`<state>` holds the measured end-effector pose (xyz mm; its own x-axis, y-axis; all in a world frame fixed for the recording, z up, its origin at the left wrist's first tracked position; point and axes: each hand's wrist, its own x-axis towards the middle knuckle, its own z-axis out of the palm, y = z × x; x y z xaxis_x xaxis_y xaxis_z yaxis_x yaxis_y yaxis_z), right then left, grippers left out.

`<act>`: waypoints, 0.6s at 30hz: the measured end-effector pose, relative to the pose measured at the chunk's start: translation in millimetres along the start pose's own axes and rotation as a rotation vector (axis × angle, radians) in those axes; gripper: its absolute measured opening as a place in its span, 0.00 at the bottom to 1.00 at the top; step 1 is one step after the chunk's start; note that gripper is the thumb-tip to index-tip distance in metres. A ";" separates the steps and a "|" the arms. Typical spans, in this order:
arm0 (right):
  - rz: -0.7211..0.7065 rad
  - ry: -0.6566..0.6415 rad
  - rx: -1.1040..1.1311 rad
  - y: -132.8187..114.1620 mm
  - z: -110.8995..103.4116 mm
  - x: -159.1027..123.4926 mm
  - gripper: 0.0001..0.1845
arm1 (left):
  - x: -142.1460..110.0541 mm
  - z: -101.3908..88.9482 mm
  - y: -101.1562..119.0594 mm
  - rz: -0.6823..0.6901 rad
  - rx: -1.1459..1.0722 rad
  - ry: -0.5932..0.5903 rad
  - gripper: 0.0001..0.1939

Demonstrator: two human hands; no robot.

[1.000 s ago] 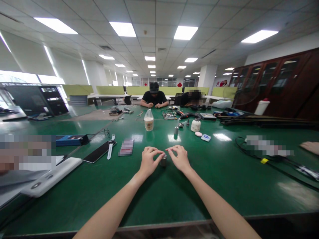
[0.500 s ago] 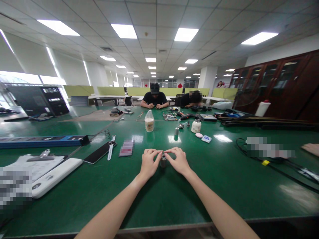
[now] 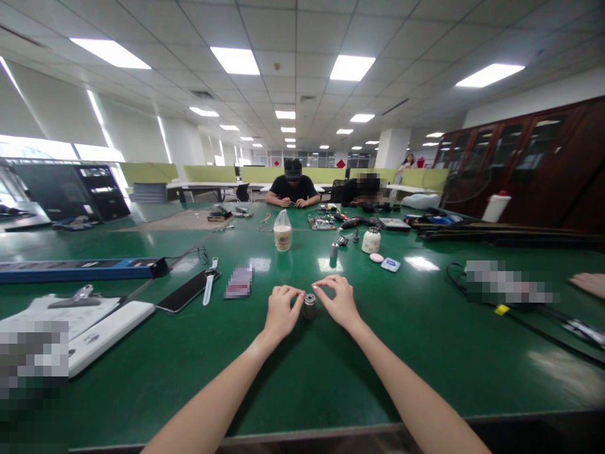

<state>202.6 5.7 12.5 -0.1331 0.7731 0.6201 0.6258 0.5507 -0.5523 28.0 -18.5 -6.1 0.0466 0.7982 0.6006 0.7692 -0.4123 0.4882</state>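
Our left hand (image 3: 282,310) and right hand (image 3: 341,304) curl either side of the metal can (image 3: 310,308), upright on the desk (image 3: 401,366); can't tell if we're pinching anything; uneven sideways nudge could tip it

Lateral access to the small metal cylinder (image 3: 309,308) is blocked by the left hand (image 3: 282,313) and right hand (image 3: 339,305), set just beside it; its top can be reached from above. Beyond, a lane is bounded by the bagged cup (image 3: 282,236) and second cylinder (image 3: 334,253). Low passage leftward is obstructed by the watch (image 3: 208,290), far rightward by black cables (image 3: 532,324) on the bench (image 3: 425,359).
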 end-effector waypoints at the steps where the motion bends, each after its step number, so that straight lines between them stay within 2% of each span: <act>1: 0.024 0.031 -0.021 5.6 -0.5 2.1 0.11 | 0.0 -0.3 0.2 -0.002 0.000 0.004 0.13; 3: 0.086 0.037 -0.077 19.6 -0.6 4.6 0.11 | 0.0 -1.0 0.6 -0.011 0.001 0.015 0.12; 9: 0.201 -0.157 -0.224 53.3 8.7 -1.4 0.07 | -0.3 -2.1 0.4 -0.037 0.017 0.041 0.11; 13: 0.195 -0.145 -0.232 54.3 11.8 -3.3 0.07 | -0.6 -1.4 0.2 -0.028 0.016 0.031 0.09; 18: 0.197 -0.107 -0.161 40.4 6.1 1.0 0.09 | -0.8 -1.9 0.8 -0.030 0.018 0.025 0.08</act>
<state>223.0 30.6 -12.6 -0.0717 0.8937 0.4429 0.7607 0.3362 -0.5553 27.3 -20.3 -5.0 0.0073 0.7988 0.6015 0.7817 -0.3797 0.4947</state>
